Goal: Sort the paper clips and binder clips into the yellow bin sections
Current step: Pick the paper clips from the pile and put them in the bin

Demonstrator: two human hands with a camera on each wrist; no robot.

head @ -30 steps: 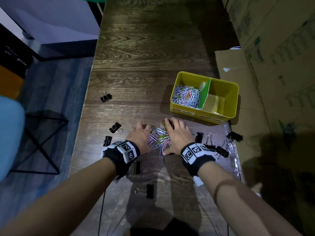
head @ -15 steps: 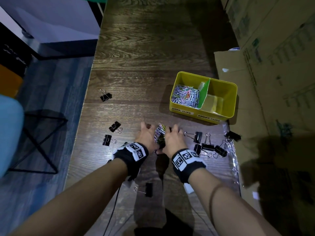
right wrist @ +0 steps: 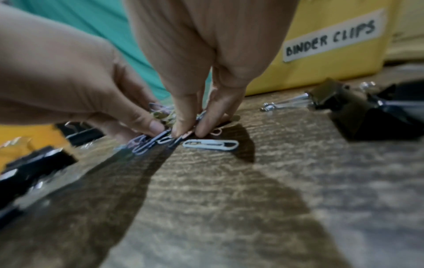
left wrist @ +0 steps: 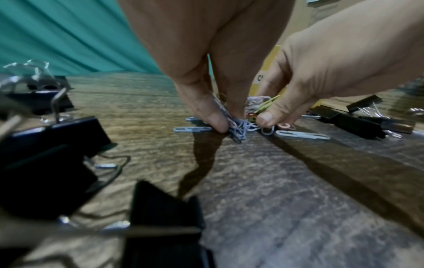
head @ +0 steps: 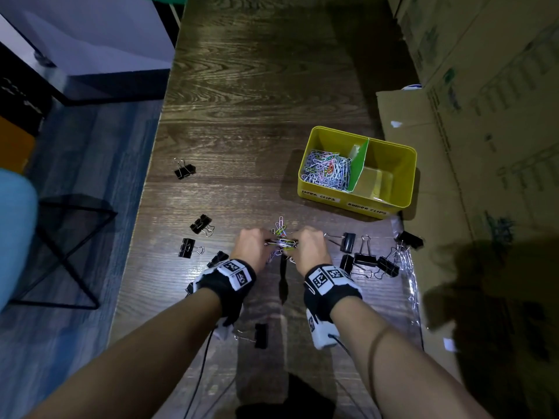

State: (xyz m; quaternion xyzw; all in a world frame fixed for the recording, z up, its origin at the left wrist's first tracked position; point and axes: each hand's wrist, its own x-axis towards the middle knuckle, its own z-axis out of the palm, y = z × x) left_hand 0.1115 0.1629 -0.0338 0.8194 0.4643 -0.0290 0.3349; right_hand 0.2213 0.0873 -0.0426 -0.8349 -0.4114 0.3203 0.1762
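Yellow bin (head: 390,164), 1 o'clock: labels "PAPER CLIPS", "BINDER CLIPS" (right wrist: 330,40). Left hand (head: 252,244) and right hand (head: 308,246) both pinch the paper clip cluster (head: 281,241), fingertips curled.

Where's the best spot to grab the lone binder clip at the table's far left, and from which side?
Grip the binder clip by its black body, pinching from above across its two flat faces. It lies alone on the table, wire handles pointing away to the far left, so nothing seems to block a top approach.
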